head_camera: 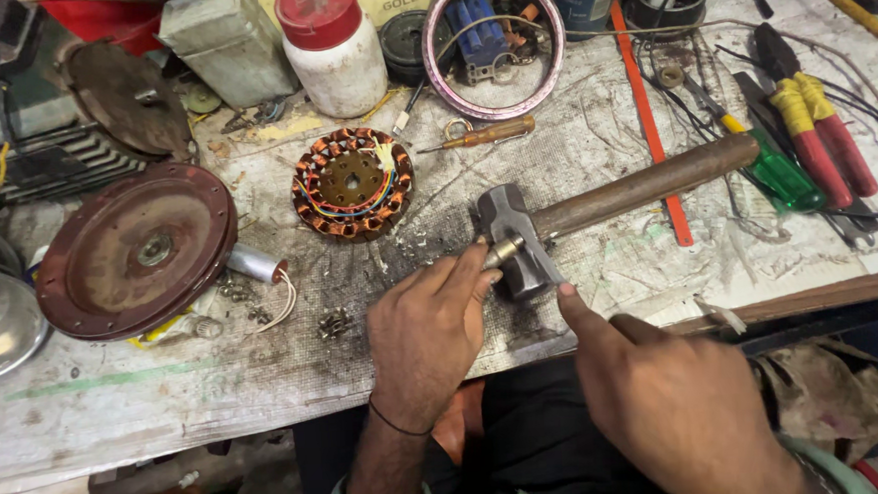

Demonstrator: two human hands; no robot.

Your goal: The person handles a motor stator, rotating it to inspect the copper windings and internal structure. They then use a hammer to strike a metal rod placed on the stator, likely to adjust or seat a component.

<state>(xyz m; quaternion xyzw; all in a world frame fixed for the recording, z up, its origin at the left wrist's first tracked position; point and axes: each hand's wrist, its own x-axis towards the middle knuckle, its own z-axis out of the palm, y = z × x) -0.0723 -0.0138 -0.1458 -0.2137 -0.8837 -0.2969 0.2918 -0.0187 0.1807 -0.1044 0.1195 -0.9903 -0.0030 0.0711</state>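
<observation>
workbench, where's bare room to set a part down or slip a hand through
Bare cover lies left of the left hand, below the maroon disc. A smaller patch sits below the hammer handle. Crowded along the back and around the pliers.

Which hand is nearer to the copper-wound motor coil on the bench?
Left. The left hand lies just below and right of the coil, fingers on a small metal piece at the hammer head. The right hand is farther right, beyond the hammer.

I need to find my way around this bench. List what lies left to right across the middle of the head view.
Round brown motor cover → small silver capacitor → copper-wound stator → left hand → hammer head → orange strip → green-handled screwdriver → red-handled pliers.
</observation>
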